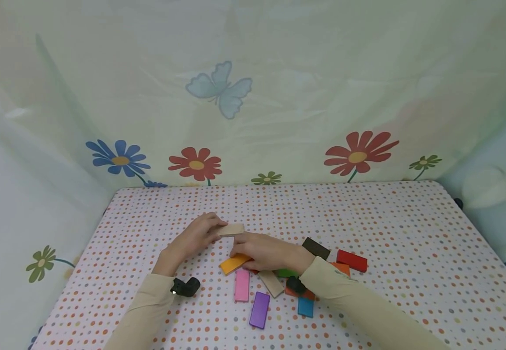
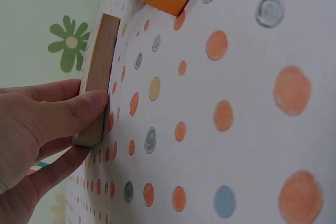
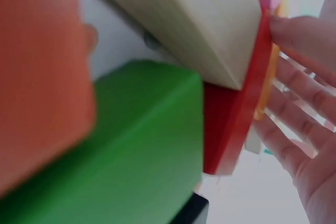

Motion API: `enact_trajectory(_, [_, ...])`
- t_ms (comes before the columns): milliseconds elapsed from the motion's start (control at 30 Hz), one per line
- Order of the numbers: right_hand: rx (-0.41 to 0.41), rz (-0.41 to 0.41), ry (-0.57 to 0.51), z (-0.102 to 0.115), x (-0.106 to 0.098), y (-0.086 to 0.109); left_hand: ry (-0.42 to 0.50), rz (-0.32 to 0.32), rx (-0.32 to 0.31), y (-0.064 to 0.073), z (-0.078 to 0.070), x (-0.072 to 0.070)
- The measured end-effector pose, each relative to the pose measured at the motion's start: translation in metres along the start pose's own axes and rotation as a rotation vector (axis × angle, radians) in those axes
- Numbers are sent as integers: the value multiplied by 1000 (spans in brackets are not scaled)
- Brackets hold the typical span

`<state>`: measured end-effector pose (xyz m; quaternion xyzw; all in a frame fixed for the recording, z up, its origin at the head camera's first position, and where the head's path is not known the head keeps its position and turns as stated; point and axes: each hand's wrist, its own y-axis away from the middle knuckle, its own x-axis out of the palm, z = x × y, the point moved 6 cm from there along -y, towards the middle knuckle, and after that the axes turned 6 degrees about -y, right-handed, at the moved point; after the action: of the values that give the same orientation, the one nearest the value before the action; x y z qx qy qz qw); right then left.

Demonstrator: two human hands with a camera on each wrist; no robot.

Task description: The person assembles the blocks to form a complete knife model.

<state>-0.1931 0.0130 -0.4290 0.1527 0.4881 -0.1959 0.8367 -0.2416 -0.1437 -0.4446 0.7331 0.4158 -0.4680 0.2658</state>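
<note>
Between its thumb and fingers, my left hand [image 1: 197,236] grips a plain wooden block [image 1: 232,230]. In the left wrist view this wooden block [image 2: 100,66] stands on its long narrow side at the dotted cloth. My right hand [image 1: 263,251] is just to the right, with thumb and fingers about a yellow-orange block [image 1: 234,264]. A red block [image 3: 233,124] lies against that orange block, close to the right thumb. Nearest below the right hand are a pink block [image 1: 242,286], a second plain wooden block [image 1: 271,284] and a green block [image 3: 142,140].
A purple block [image 1: 259,310] and a blue block [image 1: 305,307] lie toward the front. Right of the pile are a dark brown block [image 1: 316,248], another red block [image 1: 352,260] and an orange-red block [image 1: 341,269]. A dotted cloth [image 1: 392,218] covers the table; a flowered curtain hangs behind.
</note>
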Motion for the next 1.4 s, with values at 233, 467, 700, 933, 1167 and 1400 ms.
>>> enact_trajectory(233, [14,-17,72,3,2,-5,-22,-13,24,-1,-2,0])
enact_trajectory(467, [-32,-21,122,7,1,-4,-34,-21,13,-1,-3,1])
enact_trajectory(700, [-10,-110,141,0,-21,10,-30,-35,6,0,-5,1])
enact_trajectory(933, [93,-209,106,-35,-39,29,-13,-62,12,1,-5,2])
enact_trajectory(1167, [209,-226,105,-58,-39,33,3,-77,25,1,-5,1])
enact_trajectory(1400, [246,-246,114,-62,-38,27,4,-77,10,2,-5,1])
